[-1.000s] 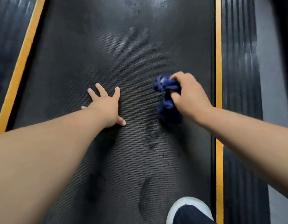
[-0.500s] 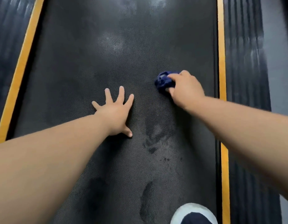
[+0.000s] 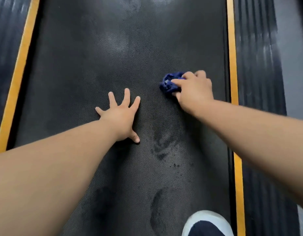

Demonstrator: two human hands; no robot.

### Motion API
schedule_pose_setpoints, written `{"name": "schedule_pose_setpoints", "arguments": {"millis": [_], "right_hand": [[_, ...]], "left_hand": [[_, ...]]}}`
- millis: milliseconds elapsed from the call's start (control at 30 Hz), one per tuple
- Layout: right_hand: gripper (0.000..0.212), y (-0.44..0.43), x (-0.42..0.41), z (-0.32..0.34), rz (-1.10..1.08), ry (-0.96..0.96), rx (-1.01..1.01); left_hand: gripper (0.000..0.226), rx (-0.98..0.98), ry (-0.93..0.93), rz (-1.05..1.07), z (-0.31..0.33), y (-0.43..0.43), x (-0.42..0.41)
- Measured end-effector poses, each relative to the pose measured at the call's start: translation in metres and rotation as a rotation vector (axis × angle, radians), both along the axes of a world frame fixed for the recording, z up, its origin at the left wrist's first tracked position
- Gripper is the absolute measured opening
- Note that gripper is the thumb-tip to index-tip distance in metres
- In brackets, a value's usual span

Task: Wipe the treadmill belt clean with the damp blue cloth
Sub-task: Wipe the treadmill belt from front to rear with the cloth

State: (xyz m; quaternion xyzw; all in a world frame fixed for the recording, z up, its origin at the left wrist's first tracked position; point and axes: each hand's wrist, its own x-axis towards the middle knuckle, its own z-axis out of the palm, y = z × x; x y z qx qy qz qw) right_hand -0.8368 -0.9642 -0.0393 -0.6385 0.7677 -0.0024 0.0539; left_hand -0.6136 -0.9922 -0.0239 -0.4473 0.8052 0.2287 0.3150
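The black textured treadmill belt (image 3: 82,68) fills the middle of the head view. My right hand (image 3: 195,91) is closed around a bunched dark blue cloth (image 3: 169,84) and presses it onto the belt right of centre. The cloth sticks out to the left of my fingers; the rest is hidden under my hand. My left hand (image 3: 121,116) lies flat on the belt with fingers spread, to the left of the cloth and nearer to me. Dark smudges and shoe-print marks (image 3: 161,147) show on the belt just below the two hands.
Yellow stripes run along the left edge (image 3: 19,68) and the right edge (image 3: 232,68) of the belt, with ribbed black side rails (image 3: 256,82) outside them. A white shoe toe (image 3: 207,222) stands on the belt at the bottom right.
My right hand has pushed the cloth away from me up the belt and bunched it tighter. My left hand has shifted right and forward, staying flat on the belt.
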Motion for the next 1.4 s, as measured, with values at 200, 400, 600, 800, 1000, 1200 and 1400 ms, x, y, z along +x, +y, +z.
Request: {"name": "schedule_pose_setpoints", "arguments": {"millis": [200, 400, 600, 800, 1000, 1200, 1400], "right_hand": [[0.037, 0.105, 0.019, 0.002, 0.254, -0.123, 0.061], [0.034, 0.062, 0.001, 0.005, 0.07, -0.156, 0.051], [0.044, 0.063, -0.011, 0.006, 0.054, -0.12, 0.102], [0.049, 0.119, -0.008, 0.01, 0.219, -0.203, 0.122], [0.036, 0.037, -0.038, 0.007, -0.07, -0.159, 0.112], [0.037, 0.127, -0.015, 0.021, 0.061, -0.158, 0.146], [0.036, 0.104, -0.041, 0.009, 0.044, -0.18, 0.071]], "left_hand": [[0.136, -0.034, -0.026, -0.072, 0.016, -0.006, -0.014], [0.138, 0.007, -0.005, -0.079, 0.007, 0.017, -0.043], [0.138, 0.026, 0.062, 0.011, 0.011, 0.009, -0.062], [0.131, 0.06, -0.007, 0.051, 0.004, 0.01, -0.067], [0.133, 0.037, -0.036, 0.049, 0.005, 0.012, -0.069], [0.139, -0.023, 0.075, -0.04, 0.004, 0.02, -0.079], [0.142, -0.017, -0.011, -0.053, -0.001, 0.023, -0.098]]}}
